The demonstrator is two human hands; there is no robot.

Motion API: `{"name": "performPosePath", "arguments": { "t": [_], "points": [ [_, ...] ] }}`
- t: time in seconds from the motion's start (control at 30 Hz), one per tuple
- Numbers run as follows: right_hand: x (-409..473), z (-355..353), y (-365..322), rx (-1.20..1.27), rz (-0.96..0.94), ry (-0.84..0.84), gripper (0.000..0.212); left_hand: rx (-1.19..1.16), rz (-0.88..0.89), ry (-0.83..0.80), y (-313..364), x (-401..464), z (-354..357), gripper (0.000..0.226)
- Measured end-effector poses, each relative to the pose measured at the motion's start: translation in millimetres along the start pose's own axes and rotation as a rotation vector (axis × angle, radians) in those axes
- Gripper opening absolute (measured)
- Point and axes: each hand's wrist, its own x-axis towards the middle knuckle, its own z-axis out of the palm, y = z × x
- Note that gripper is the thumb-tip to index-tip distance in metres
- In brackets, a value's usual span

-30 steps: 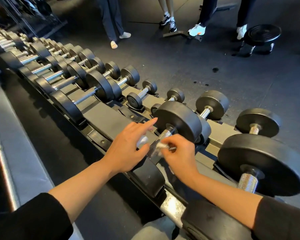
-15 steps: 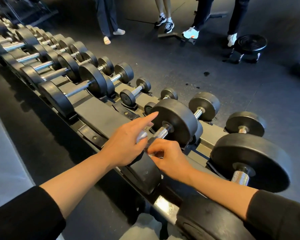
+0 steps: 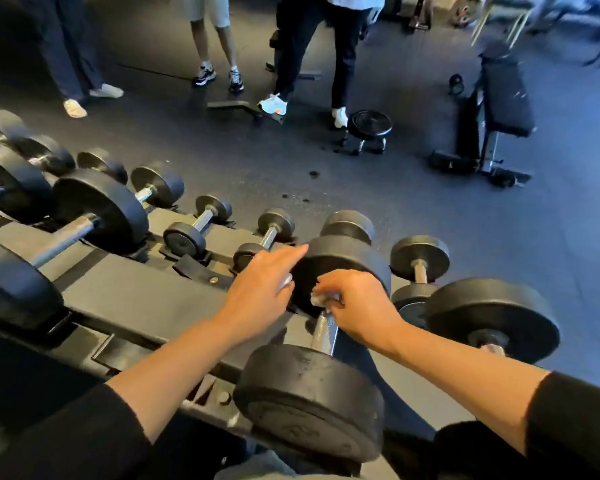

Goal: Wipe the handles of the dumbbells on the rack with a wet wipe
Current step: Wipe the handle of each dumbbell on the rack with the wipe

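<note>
Presently: the small crumpled white wet wipe (image 3: 317, 299) may slip out of the pinch or skip part of the knurling if pressure eases, in my judgement. Right hand (image 3: 357, 306): fingers curled, pinching the wipe against the far end of the knurled chrome handle (image 3: 324, 330) of the black round-headed dumbbell (image 3: 312, 400), directly beneath them on the black metal rack (image 3: 136, 296). Left hand (image 3: 260, 292): just left of the right fingers, forefinger extended to the far head, the others loosely round something pale; grip unclear.

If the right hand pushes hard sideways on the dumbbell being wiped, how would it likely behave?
Probably barely moves: the dumbbell has thick heads and looks heavy. Its round heads might roll slightly on the rack. The knurled handle likely resists slipping under the wet wipe.
</note>
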Motion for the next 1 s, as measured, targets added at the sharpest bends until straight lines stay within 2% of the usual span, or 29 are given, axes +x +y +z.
{"name": "performPosePath", "arguments": {
  "t": [0.07, 0.17, 0.33, 0.43, 0.6, 0.67, 0.7, 0.8, 0.83, 0.9, 1.0],
  "points": [
    [2, 3, -7, -0.113, 0.014, -0.071, 0.029, 0.008, 0.087, -0.047, -16, 1, 8, 0.06],
    [4, -1, -17, -0.148, 0.084, -0.123, 0.03, -0.034, 0.196, -0.088, -35, 1, 19, 0.067],
    [-6, -10, -35, -0.01, 0.252, -0.167, 0.025, -0.172, 0.301, -0.152, -53, 2, 23, 0.073],
    [-18, -16, -44, 0.19, 0.344, -0.233, 0.018, -0.203, 0.369, -0.153, -63, 8, 22, 0.072],
    [-31, -22, -52, 0.382, 0.481, -0.325, 0.019, -0.31, 0.443, -0.148, -76, 14, 29, 0.074],
    [-30, -20, -54, 0.426, 0.53, -0.293, 0.018, -0.354, 0.457, -0.143, -80, 15, 33, 0.075],
    [-27, -19, -54, 0.426, 0.55, -0.227, 0.018, -0.373, 0.464, -0.144, -82, 16, 35, 0.075],
    [-12, -9, -54, 0.248, 0.587, 0.05, 0.022, -0.419, 0.484, -0.158, -89, 18, 39, 0.078],
    [-5, -6, -54, 0.154, 0.589, 0.097, 0.025, -0.421, 0.492, -0.166, -93, 18, 41, 0.08],
    [9, -2, -54, -0.035, 0.558, 0.074, 0.031, -0.422, 0.503, -0.18, -100, 18, 43, 0.085],
    [21, 3, -54, -0.255, 0.462, -0.142, 0.032, -0.426, 0.514, -0.198, -108, 20, 44, 0.086]
  ]
}}
